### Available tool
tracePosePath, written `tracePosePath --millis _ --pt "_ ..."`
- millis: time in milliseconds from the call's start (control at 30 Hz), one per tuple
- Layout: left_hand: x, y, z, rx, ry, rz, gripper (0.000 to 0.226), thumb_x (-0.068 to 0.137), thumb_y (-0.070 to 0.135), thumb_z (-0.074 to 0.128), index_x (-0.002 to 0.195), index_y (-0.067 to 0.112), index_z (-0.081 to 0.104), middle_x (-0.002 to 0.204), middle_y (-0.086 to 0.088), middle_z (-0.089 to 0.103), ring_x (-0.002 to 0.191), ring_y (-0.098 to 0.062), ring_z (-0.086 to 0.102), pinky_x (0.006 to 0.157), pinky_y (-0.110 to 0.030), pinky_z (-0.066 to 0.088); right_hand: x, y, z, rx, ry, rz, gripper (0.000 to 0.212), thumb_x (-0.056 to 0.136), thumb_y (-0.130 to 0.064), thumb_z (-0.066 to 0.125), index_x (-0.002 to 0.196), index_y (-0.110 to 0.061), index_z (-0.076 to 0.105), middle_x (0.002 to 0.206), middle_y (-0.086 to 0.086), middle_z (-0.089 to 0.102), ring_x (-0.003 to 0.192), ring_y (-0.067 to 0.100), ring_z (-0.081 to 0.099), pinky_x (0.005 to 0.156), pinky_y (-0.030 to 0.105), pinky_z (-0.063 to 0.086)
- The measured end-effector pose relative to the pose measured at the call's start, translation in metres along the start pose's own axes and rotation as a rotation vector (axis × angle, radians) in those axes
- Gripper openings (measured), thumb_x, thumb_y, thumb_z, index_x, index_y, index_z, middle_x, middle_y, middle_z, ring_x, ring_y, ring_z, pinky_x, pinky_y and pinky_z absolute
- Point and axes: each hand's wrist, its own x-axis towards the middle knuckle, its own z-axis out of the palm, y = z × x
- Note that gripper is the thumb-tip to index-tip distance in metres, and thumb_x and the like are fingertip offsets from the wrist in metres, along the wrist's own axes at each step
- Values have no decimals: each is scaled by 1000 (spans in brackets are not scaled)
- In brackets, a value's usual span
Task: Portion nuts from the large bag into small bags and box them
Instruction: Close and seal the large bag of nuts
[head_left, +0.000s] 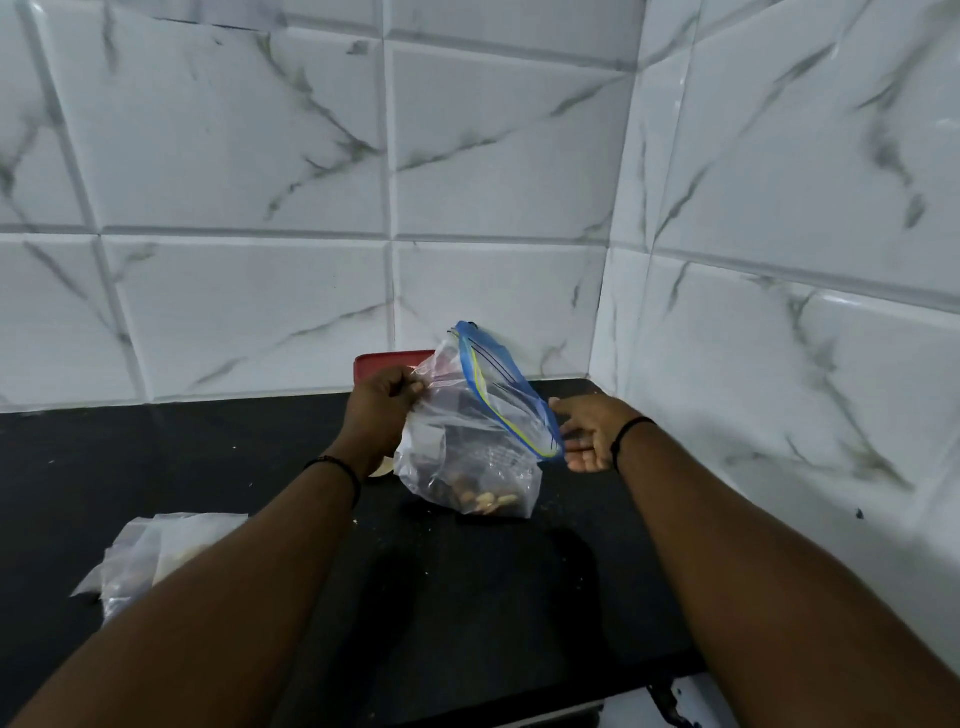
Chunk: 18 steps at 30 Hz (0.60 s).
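Left hand (382, 400) pinches the large bag (470, 447) near its mouth; right hand (587, 436), grip wide, seemingly touches the zip edge. Nuts (483, 500) below could spill if it tips.

No text, label, brand, number or sign can be read anywhere in the head view.

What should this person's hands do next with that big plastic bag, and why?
Probably slide the right hand into the large bag's mouth to scoop nuts. The left hand already pinches one side of the opening, the blue zip strip gapes, and the right hand hangs open beside it. The few nuts left lie at the bottom.
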Motion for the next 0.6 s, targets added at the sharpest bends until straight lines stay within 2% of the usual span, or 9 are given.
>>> tracePosePath --millis 100,200,300,367,433,467,500,533,600 --pt "2 -3 0 14 4 4 14 99 2 56 95 -4 68 81 -6 67 72 -13 56 62 -12 47 4 3 -2 -97 -2 27 32 96 -38 60 110 -11 49 98 14 54 94 27 59 73 36 50" --pt "5 -5 1 32 4 -23 14 99 5 56 91 1 68 81 -8 66 68 -11 54 60 -16 46 11 8 -3 12 -71 77 18 100 -24 55 94 -7 55 62 10 66 60 17 64 54 31 55" --pt "9 -9 -2 42 72 -66 18 96 9 61 79 15 65 77 -5 64 72 -18 54 68 -28 45 11 9 -7 164 -31 3 23 100 -12 54 77 -7 55 39 1 55 32 7 55 38 20 51" --pt "7 -1 -3 179 164 -80 5 91 12 64 93 16 65 87 -5 65 84 -24 59 75 -34 49 7 5 -7 234 -27 -71 24 98 -7 56 75 -6 56 37 0 52 29 6 51 36 17 48" --pt "0 13 2 462 412 -82 34 85 10 64 118 14 58 112 -12 61 104 -32 58 89 -42 48 -1 -5 -3 255 1 -149 24 95 -3 59 71 -4 56 34 0 49 27 5 47 34 16 45" --pt "-6 26 6 555 546 -8 43 82 10 63 124 14 55 120 -15 56 111 -34 54 94 -45 43 -6 -9 0 263 26 -193 24 93 -1 61 69 -4 55 34 0 46 26 5 44 33 15 43" --pt "-12 36 12 596 609 170 46 80 10 63 125 14 54 121 -14 54 114 -34 51 95 -44 39 -9 -14 3 277 51 -236 24 90 1 63 68 -4 55 34 -1 44 26 6 41 32 15 41" --pt "-16 45 19 615 562 415 44 79 12 64 122 14 56 118 -12 55 111 -32 50 92 -41 37 -13 -19 6 302 71 -275 24 87 2 64 65 -4 55 34 -1 42 27 8 38 33 15 38" --pt "-22 59 39 668 286 813 34 80 21 69 112 15 61 106 -7 58 100 -27 53 86 -34 35 -22 -25 11 360 71 -335 23 82 2 64 64 -6 53 39 0 40 32 11 34 37 15 31"
